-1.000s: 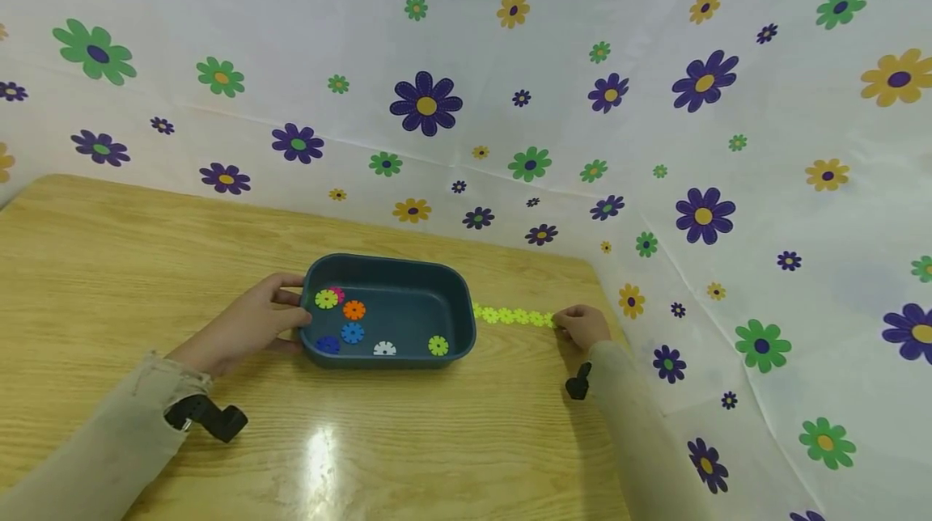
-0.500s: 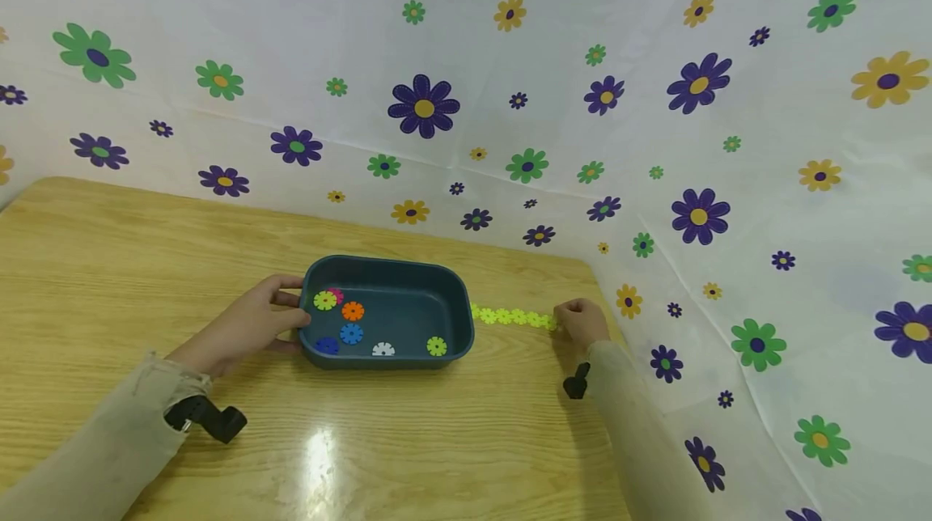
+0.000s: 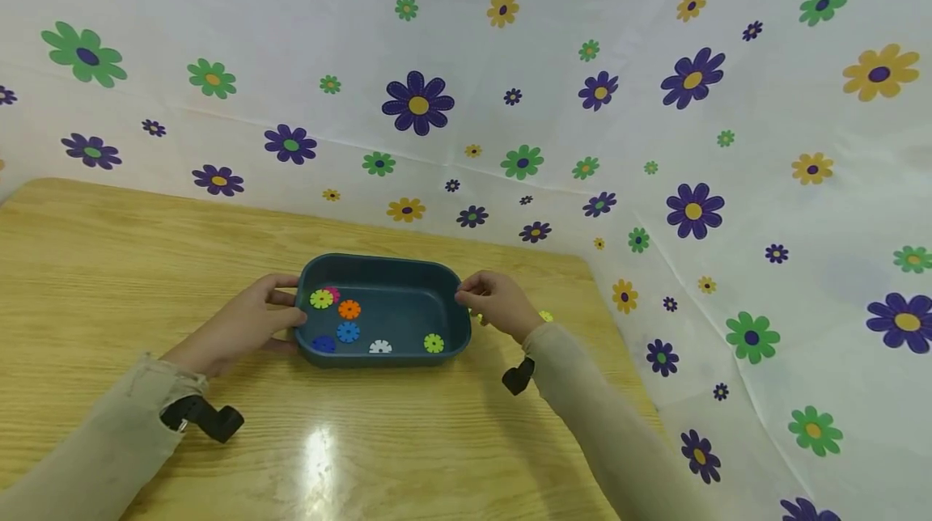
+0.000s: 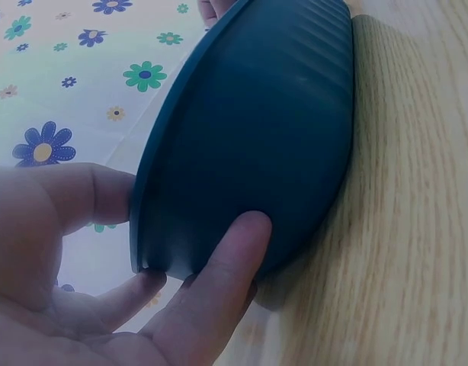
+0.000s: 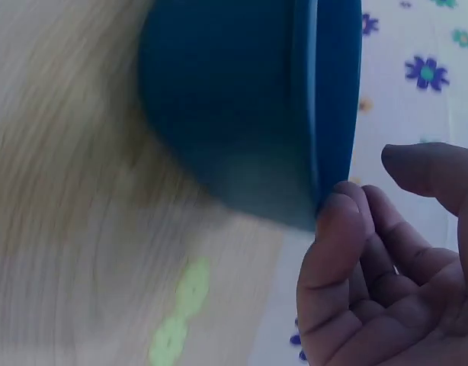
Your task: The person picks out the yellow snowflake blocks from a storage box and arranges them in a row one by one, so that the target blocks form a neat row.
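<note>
My left hand point(image 3: 255, 312) grips the left end of a dark teal plastic basin point(image 3: 393, 362), its fingers and thumb around the rim. Inside lie several notched snowflake discs, among them an orange disc point(image 3: 349, 310), a blue disc point(image 3: 348, 332) and a yellow-green disc point(image 3: 434, 343). At the right end is my right hand point(image 3: 504, 307), fingertips right at the rim and holding nothing; its thumb stands apart in the right wrist view. Under and behind that hand runs a row of yellow-green discs point(image 5: 169, 339) on the table, mostly hidden by the hand in the head view.
The wooden table point(image 3: 408, 440) meets a flower-printed white cloth point(image 3: 328, 27) at the back and along the right. A black wrist camera point(image 3: 518, 376) sits at my right sleeve, and another wrist camera point(image 3: 211, 420) at my left.
My right hand has left the far right end of the yellow-green row and moved left to the basin's right rim. My left hand stays on the basin.
</note>
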{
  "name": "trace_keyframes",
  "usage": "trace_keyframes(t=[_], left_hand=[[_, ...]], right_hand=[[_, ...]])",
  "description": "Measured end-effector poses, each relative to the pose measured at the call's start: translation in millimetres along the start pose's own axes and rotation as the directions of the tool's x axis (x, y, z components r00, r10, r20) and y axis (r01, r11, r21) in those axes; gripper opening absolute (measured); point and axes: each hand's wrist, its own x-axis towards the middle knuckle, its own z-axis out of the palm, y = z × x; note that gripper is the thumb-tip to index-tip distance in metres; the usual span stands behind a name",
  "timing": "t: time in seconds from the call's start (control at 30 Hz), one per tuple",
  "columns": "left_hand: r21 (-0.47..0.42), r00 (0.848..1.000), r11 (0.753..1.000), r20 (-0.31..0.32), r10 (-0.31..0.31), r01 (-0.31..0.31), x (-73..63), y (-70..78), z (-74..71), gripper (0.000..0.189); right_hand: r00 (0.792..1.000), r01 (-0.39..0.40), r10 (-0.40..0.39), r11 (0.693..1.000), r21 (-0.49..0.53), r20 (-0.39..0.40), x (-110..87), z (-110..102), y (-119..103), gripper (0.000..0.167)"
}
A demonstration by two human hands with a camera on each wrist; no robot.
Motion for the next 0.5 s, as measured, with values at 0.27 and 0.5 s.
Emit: trace_keyframes(t=[0.27,0.5], left_hand=[[0.002,1.000,1.000,-0.005,0.002,-0.002,0.8,-1.9,-2.0,0.071],[-0.005,1.000,1.000,0.005,0.011,-0.011,-0.8,0.0,-0.9,0.069]], right_hand=[[0.997,0.033,-0.033,0.999,0.003,0.071,7.2,36.8,-35.4,0.020],[0.982,0.060,-0.059,0.998,-0.001,0.177,24.9,75.7,-74.4,0.018]])
